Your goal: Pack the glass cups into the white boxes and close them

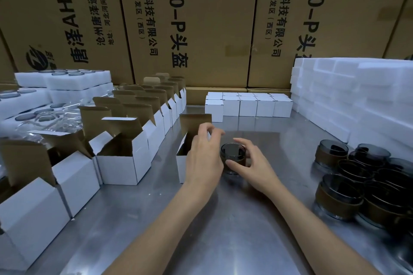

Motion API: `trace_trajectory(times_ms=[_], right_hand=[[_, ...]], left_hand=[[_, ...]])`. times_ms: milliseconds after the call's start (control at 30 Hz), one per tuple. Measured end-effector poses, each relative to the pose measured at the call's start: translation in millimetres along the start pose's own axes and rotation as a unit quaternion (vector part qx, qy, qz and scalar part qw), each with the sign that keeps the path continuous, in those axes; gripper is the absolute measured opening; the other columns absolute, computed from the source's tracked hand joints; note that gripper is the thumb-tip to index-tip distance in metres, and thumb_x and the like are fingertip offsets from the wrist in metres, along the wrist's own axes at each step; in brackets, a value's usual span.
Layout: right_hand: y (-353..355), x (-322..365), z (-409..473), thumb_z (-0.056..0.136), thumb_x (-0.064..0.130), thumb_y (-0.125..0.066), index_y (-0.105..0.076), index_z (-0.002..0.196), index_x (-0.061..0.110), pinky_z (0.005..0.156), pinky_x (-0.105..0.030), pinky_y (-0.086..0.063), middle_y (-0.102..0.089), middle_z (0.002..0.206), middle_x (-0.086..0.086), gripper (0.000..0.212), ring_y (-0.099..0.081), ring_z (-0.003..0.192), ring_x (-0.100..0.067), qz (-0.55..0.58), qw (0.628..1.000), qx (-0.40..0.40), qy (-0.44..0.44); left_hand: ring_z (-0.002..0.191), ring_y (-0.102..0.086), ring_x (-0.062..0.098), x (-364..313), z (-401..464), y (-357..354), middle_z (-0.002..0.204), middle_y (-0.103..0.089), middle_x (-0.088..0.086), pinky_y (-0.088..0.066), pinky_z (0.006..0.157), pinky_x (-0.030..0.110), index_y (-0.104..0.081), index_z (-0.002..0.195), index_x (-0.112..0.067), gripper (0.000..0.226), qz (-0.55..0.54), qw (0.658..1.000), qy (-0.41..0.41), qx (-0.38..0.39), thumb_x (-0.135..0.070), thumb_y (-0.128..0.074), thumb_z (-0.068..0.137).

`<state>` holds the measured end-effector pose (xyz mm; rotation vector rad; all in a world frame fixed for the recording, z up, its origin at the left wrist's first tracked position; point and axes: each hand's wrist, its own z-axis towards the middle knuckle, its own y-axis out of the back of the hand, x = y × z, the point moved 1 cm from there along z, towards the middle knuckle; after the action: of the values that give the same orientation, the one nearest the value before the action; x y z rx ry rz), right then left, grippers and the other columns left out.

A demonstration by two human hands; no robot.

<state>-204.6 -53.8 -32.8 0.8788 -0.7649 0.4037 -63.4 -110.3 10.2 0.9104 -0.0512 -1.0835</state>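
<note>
A dark glass cup with a brown band stands upright on the metal table, just right of an open white box whose brown lid flap points up. My right hand grips the cup, thumb on its near side and index finger curved round its far rim. My left hand holds the open box, its fingers curled over the box's right top edge. The hand hides most of the box's opening.
Rows of open white boxes line the left side. Closed white boxes stand at the back centre. Several banded glass cups are piled at the right, below stacked white foam. Foam trays sit back left, tall cardboard cartons behind.
</note>
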Motion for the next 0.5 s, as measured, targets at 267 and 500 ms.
trace_trajectory(times_ms=[267, 500], right_hand=[[0, -3, 2, 0.084, 0.034, -0.066, -0.044, 0.133, 0.038, 0.096, -0.032, -0.043, -0.051, 0.129, 0.009, 0.054, -0.047, 0.117, -0.006, -0.024, 1.000, -0.010, 0.013], [-2, -3, 4, 0.091, 0.040, -0.057, -0.055, 0.124, 0.026, 0.095, -0.027, -0.038, -0.055, 0.120, 0.013, 0.036, -0.048, 0.120, -0.009, -0.008, 0.995, -0.102, -0.018]], left_hand=[[0.120, -0.043, 0.008, -10, 10, -18, 0.131, -0.041, -0.001, -0.033, 0.093, 0.007, -0.057, 0.119, -0.014, 0.028, -0.177, 0.979, -0.038, -0.098, -0.008, -0.053, 0.092], [0.132, -0.030, 0.005, 34, 13, -2, 0.142, -0.031, -0.006, -0.025, 0.109, 0.019, -0.034, 0.142, -0.022, 0.063, -0.392, 0.890, 0.161, -0.166, -0.033, -0.063, 0.088]])
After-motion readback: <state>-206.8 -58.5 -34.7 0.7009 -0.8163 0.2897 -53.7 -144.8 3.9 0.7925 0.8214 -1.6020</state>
